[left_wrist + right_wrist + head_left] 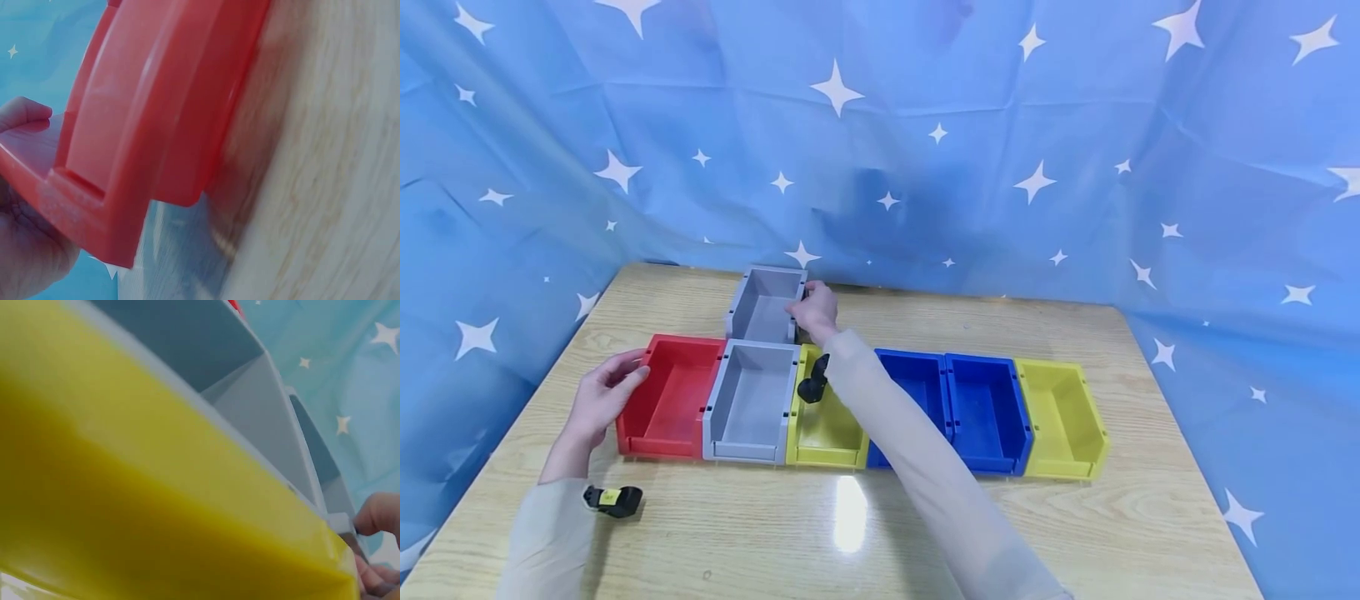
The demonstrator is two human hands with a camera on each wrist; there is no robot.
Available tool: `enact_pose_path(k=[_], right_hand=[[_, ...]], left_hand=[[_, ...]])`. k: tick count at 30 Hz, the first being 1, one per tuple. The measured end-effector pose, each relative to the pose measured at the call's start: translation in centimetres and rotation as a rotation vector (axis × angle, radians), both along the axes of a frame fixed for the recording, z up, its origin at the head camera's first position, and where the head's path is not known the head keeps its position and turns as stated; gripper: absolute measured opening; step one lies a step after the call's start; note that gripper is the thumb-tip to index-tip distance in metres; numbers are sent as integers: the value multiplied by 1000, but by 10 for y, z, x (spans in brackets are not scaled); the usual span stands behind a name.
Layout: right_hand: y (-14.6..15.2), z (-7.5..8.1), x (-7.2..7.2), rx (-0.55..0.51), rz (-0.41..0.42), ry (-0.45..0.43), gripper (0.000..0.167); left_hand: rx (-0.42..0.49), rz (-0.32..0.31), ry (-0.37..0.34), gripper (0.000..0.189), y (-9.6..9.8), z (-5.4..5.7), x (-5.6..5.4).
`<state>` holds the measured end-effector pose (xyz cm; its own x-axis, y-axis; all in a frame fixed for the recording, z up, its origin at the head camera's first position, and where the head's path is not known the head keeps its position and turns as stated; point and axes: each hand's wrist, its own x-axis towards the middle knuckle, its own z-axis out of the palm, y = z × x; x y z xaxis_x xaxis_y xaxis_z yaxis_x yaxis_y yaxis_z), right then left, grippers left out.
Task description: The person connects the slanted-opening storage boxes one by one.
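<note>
At the left end of the row, my left hand (602, 396) grips the left wall of a red bin (673, 392). Its thumb lies over the rim on the inner side. In the left wrist view the red bin (125, 125) fills the middle, with part of the left hand (37, 244) beside it. Behind the row stands a grey bin (767, 304); my right hand (817, 310) pinches its right wall. Only some fingers of the right hand (381, 519) show in the right wrist view, partly hidden by the yellow bin (156, 487).
A second grey bin (756, 400), a yellow bin (827, 425), two blue bins (988, 417) and another yellow bin (1063, 417) continue the row side by side. The right forearm crosses above one blue bin. Beyond the wooden table (737, 533) hangs a starry blue cloth (917, 150).
</note>
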<state>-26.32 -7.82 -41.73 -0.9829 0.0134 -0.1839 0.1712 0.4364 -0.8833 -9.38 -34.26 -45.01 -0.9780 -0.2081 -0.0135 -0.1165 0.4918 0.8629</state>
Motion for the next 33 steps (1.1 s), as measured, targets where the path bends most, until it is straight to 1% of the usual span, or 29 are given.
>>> enact_pose_path(k=[3, 9, 12, 15, 18, 23, 28, 29, 33], right_hand=[[1, 1, 0, -2, -14, 0, 51], [4, 12, 0, -1, -26, 33, 51], [6, 16, -1, -15, -33, 44, 49], [10, 20, -1, -52, -41, 57, 47], [16, 28, -1, -75, -42, 83, 47], [31, 40, -3, -124, -48, 107, 48], [50, 54, -5, -99, -37, 111, 46], [54, 57, -5, -94, -36, 112, 46], [74, 66, -3, -99, -26, 115, 45]], left_hand=[[1, 3, 8, 55, 0, 0, 0], [5, 3, 20, 54, 0, 0, 0], [5, 5, 8, 55, 1, 1, 0], [2, 5, -6, 56, 2, 1, 1], [2, 6, -15, 57, 1, 1, 1], [17, 17, -13, 56, 2, 0, 0], [30, 12, -9, 56, 2, -1, 0], [21, 2, -8, 57, 1, 0, 0], [19, 0, -23, 58, 2, 1, 2]])
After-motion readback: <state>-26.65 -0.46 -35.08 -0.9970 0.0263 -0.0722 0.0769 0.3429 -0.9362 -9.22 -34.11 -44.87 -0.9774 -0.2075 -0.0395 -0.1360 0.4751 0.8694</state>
